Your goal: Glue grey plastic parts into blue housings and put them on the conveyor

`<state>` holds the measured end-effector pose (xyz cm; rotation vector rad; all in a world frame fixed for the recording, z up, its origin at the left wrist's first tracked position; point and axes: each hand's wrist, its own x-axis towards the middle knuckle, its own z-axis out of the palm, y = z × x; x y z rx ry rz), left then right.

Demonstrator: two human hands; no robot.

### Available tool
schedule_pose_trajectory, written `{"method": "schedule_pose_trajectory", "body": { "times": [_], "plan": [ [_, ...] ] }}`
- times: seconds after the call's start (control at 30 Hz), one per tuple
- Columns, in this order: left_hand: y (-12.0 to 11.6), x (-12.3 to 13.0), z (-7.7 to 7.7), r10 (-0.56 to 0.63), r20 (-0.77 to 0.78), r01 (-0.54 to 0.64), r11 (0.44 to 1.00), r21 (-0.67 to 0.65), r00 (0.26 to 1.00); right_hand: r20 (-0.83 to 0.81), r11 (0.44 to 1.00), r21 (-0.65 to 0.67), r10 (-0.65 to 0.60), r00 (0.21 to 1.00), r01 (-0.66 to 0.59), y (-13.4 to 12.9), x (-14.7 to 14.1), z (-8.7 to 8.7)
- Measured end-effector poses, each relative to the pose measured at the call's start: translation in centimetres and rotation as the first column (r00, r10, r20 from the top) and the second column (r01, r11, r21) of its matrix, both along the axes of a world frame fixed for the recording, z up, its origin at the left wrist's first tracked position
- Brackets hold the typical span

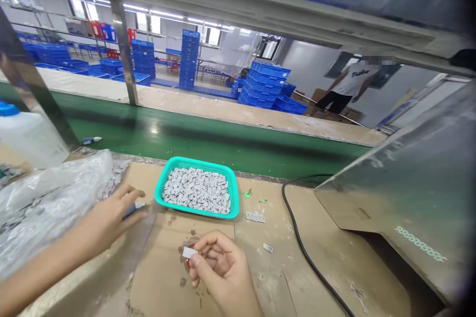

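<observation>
My right hand [221, 262] pinches a small light grey plastic piece [189, 252] between thumb and forefinger, just in front of the basket. Something red [188, 261] shows partly behind that piece; what it is I cannot make out. To the left, my left hand [121, 208] has its thumb and fingers apart around a dark blue tool with a whitish tip [134, 208]. Part of that tool is hidden by the hand. Many similar grey pieces [197, 190] fill a turquoise plastic basket [159, 193] on the cardboard-covered bench [163, 277].
A clear plastic bag [55, 193] and a white jug [29, 138] stand at left. Right of the basket lie a row of grey pieces [255, 217], a single piece [267, 247] and a black cable [297, 237]. Behind runs a green belt [178, 136]; a person [349, 84] stands beyond.
</observation>
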<state>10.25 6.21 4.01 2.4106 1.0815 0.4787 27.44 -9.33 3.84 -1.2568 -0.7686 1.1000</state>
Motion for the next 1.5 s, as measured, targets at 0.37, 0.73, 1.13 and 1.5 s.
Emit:
{"method": "schedule_pose_trajectory", "body": {
  "times": [0.37, 0.73, 1.13, 1.5],
  "plan": [
    [-13.0, 1.4, -1.7, 0.410, 0.401, 0.215, 0.430, -0.877, 0.819, 0.758, 0.923, 0.278, -0.040, 0.652, -0.267, -4.3, -2.3, -0.5],
    [-11.9, 0.7, -2.7, 0.459, 0.474, 0.311, 0.388, -0.868, 0.751, 0.856, 0.913, 0.326, -0.176, 0.485, -0.244, -3.4, 0.7, -0.2],
    [-9.7, 1.4, -1.5, 0.651, 0.406, 0.317, 0.258, -0.913, 0.642, 0.875, 0.952, 0.276, -0.192, 0.445, -0.133, -1.4, 2.9, -2.3],
    [-9.5, 1.7, -1.0, 0.684, 0.342, 0.261, 0.223, -0.939, 0.644, 0.883, 0.950, 0.271, -0.182, 0.433, -0.155, -1.3, 2.9, -2.5]
  ]
}}
